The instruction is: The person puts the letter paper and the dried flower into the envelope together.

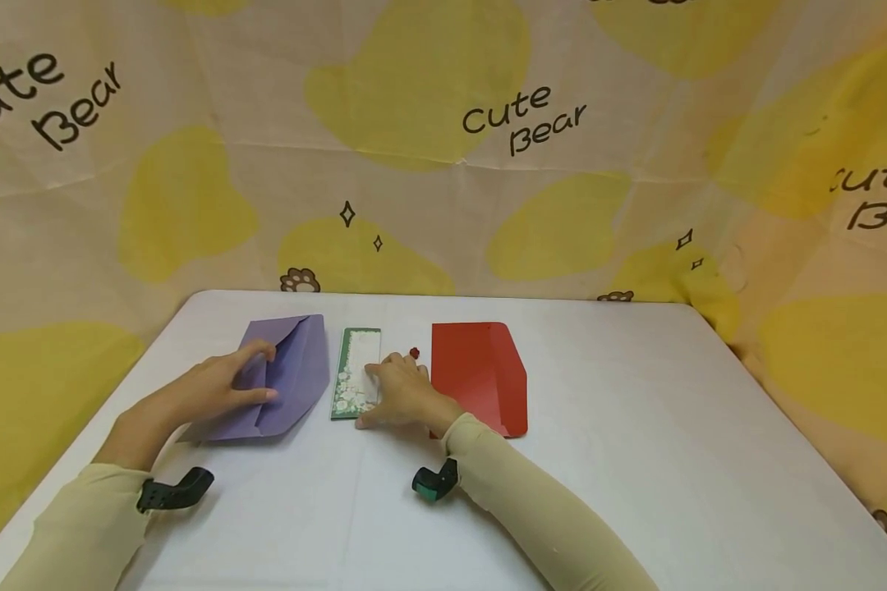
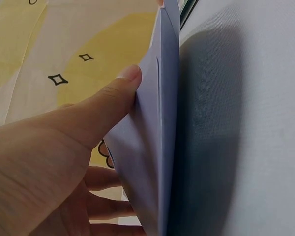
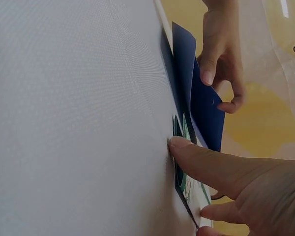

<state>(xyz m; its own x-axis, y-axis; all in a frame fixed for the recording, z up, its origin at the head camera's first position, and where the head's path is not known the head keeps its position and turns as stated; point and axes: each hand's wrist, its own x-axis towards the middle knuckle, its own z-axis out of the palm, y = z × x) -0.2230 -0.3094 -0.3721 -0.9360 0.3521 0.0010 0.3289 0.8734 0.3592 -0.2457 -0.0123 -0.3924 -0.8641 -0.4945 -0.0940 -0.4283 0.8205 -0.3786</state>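
Head view: right hand (image 1: 402, 394) on card (image 1: 356, 373) edge

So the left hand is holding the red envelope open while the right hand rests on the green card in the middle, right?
Not quite: the left hand holds the purple envelope, not the red one. The head view shows the red envelope lying untouched to the right of the green card. The right hand does rest on that card.

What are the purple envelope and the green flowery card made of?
The purple envelope looks like thin matte paper: it has sharp folds and bends where the left hand pinches it. The card under the right hand seems stiffer printed paper, lying flat.
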